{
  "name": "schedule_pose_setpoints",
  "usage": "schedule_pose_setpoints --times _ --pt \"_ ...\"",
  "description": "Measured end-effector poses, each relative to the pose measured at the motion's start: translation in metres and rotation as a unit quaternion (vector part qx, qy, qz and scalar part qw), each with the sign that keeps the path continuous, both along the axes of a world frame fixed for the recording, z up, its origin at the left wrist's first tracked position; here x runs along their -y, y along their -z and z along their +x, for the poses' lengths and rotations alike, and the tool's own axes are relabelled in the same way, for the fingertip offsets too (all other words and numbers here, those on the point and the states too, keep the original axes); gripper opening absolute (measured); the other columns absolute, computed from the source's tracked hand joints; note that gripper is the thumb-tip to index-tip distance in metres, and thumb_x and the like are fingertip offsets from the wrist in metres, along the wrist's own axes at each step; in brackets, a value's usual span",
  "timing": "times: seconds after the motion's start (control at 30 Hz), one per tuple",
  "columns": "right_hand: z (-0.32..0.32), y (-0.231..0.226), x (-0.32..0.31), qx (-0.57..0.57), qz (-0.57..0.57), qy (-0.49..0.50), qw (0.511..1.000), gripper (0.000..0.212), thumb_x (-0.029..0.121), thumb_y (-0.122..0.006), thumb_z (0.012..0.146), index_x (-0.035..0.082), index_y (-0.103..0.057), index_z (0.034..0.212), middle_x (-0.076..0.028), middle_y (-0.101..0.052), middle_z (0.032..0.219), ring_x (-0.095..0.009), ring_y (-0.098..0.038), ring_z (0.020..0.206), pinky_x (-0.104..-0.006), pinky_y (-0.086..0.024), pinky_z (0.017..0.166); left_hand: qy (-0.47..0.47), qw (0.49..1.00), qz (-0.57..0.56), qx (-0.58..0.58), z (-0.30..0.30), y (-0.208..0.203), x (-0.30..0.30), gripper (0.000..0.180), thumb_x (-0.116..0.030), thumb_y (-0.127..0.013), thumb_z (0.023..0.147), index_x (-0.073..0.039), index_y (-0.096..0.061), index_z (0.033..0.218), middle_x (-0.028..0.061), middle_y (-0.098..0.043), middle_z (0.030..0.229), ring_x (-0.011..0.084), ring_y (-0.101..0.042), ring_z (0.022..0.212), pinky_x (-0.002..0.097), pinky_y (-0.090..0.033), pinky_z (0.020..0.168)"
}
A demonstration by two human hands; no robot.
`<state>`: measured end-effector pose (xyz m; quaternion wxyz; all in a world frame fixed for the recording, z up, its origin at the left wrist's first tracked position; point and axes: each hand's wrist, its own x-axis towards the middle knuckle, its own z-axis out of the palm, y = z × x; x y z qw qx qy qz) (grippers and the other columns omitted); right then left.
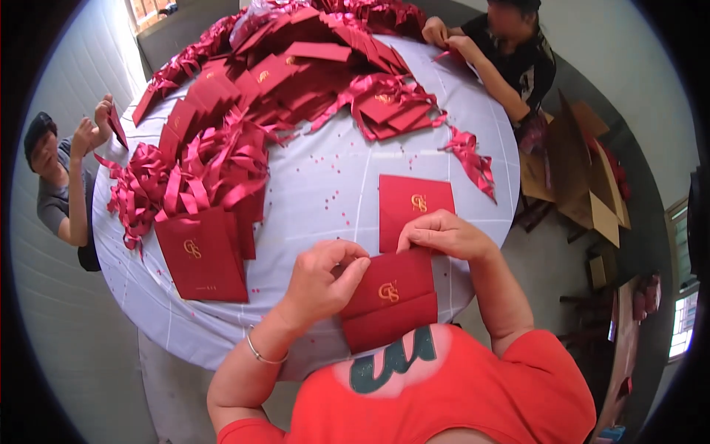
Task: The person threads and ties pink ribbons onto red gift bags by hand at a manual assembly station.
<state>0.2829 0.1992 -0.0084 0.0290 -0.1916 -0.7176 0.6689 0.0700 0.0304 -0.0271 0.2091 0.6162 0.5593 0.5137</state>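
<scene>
A red paper bag (388, 296) with a gold emblem lies flat at the table's near edge, close to my body. My left hand (323, 280) is at its upper left corner, thumb and forefinger brought together there; whether anything is pinched is too small to see. At the bag's upper right edge, my right hand (449, 235) has its fingers bent down onto the rim, gripping it. Just beyond, partly covered by that hand, another red bag (403, 194) lies flat. Left of my left hand rests a stack of red bags (200, 255) with ribbon handles.
Loose pink-red ribbons (471, 159) lie right of centre. Large heaps of red bags (296, 81) cover the far side of the white-covered table (310, 166). Small red dots are scattered about. Two people work at the left and far right. Open cardboard boxes (573, 170) stand at right.
</scene>
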Motion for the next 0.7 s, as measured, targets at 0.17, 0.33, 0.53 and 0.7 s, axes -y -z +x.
schedule_pose_setpoints --times 0.17,0.33,0.53,0.7 --pt "-0.005 0.008 0.001 -0.021 0.010 -0.021 1.000 0.016 0.007 -0.070 0.089 -0.001 -0.070 0.103 -0.001 -0.069 0.094 -0.007 -0.061 0.089 -0.0239 -0.050 0.081 0.063 0.985 0.049 -0.153 -0.007 -0.005 -0.006 0.012 -0.006 -0.072 0.079 -0.002 -0.070 0.089 0.0088 -0.068 0.075 0.0251 -0.066 0.075 0.0356 -0.050 0.076" --pt "-0.019 0.008 0.020 -0.038 0.095 -0.052 0.993 0.020 0.009 -0.074 0.086 -0.001 -0.069 0.103 -0.003 -0.068 0.090 -0.008 -0.062 0.085 -0.0249 -0.051 0.076 -0.012 0.954 0.089 -0.287 0.021 -0.014 0.005 0.011 -0.010 -0.074 0.076 -0.007 -0.065 0.081 0.0061 -0.061 0.068 0.0244 -0.061 0.073 0.0394 -0.044 0.071" --pt "-0.025 0.001 0.019 0.003 0.207 -0.127 0.970 0.022 0.011 -0.075 0.088 -0.001 -0.067 0.104 -0.005 -0.067 0.093 -0.011 -0.061 0.088 -0.0277 -0.051 0.078 -0.050 0.952 0.067 -0.296 0.030 -0.010 0.014 0.016 -0.012 -0.074 0.078 -0.006 -0.060 0.083 0.0087 -0.060 0.068 0.0269 -0.059 0.067 0.0385 -0.042 0.065" --pt "-0.018 -0.014 -0.020 -0.017 0.027 -0.050 0.998 0.025 0.008 -0.071 0.090 -0.001 -0.067 0.113 -0.004 -0.070 0.105 -0.012 -0.063 0.100 -0.0287 -0.051 0.089 -0.014 0.980 0.027 -0.195 0.026 -0.005 0.014 0.025 -0.020 -0.077 0.081 -0.005 -0.057 0.086 0.0121 -0.060 0.067 0.0320 -0.060 0.061 0.0423 -0.044 0.058"
